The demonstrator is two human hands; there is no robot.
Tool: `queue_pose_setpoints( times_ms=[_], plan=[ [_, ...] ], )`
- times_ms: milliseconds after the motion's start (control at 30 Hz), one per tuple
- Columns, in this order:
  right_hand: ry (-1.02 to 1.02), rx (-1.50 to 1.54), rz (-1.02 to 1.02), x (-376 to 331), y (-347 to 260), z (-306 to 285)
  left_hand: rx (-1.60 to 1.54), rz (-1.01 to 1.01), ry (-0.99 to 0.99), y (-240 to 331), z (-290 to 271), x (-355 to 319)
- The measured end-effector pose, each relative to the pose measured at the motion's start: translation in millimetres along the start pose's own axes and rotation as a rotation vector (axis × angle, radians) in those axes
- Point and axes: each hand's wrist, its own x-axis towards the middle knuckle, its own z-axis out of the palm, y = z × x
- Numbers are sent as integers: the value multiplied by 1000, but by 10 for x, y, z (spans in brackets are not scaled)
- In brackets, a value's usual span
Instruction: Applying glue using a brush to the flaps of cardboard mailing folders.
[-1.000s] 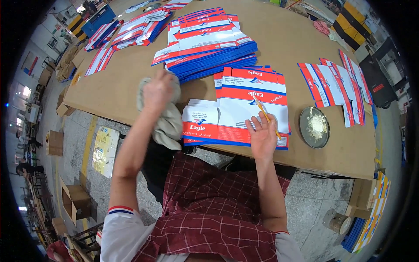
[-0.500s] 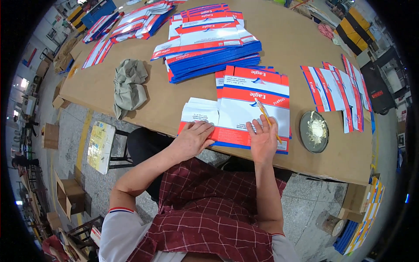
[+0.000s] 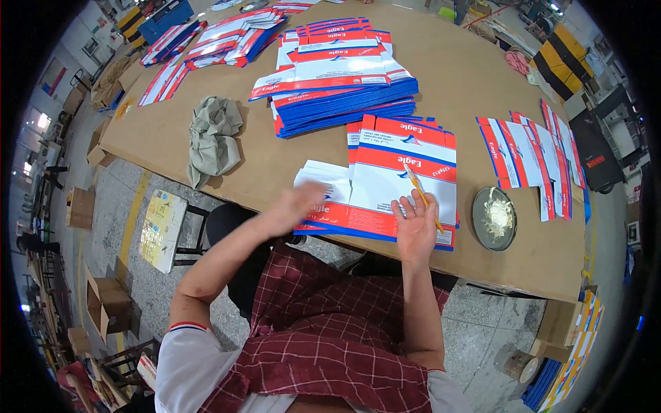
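Note:
In front of me lies a flat red, white and blue printed carton sheet (image 3: 385,196), over other sheets that show at its upper left. My right hand (image 3: 417,234) rests at its right side, palm up, with a thin yellow stick like a brush (image 3: 414,180), pale at its tip, held by thumb and fingers. My left hand (image 3: 292,208), smeared by motion, is over the left part of the sheets, beside a white flap (image 3: 322,174); its fingers cannot be made out. Right of my right hand stands a round grey dish (image 3: 486,241) holding a whitish substance (image 3: 497,213).
A tall stack of flat cartons (image 3: 344,103) lies beyond the sheets. More cartons lie at the far left (image 3: 234,38) and the right (image 3: 530,155). A crumpled grey-green cloth (image 3: 215,141) is on the table's left, and a stool (image 3: 163,230) stands beside the table.
My left hand has lifted off the white flap and moved left, uncovering more print. My right hand keeps the yellow stick in nearly the same place. The view has shifted slightly.

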Motion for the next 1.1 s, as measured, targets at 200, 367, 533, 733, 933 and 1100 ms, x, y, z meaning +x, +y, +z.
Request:
queue_pose_setpoints(
  times_ms=[200, 367, 533, 733, 933, 1100],
  plan=[
    [15, 33, -16, -11, -28, -29, 1298, -418, 955, -765, -1316, 98],
    [39, 34, -13, 4, -12, -18, 568, -300, 713, -948, -1485, -33],
    [125, 51, -10, -38, -61, 54, 416, 182, 504, 447, -393, -64],
    [135, 50, 8, 3, -19, 85, 682, 74, 212, 416, 480, 88],
    [85, 66, -1, 12, -18, 16, 611, -198, 86, 363, 542, 238],
    [81, 77, 1, 24, -32, -7, 688, -270, 31, 394, 592, 350]
  ],
)
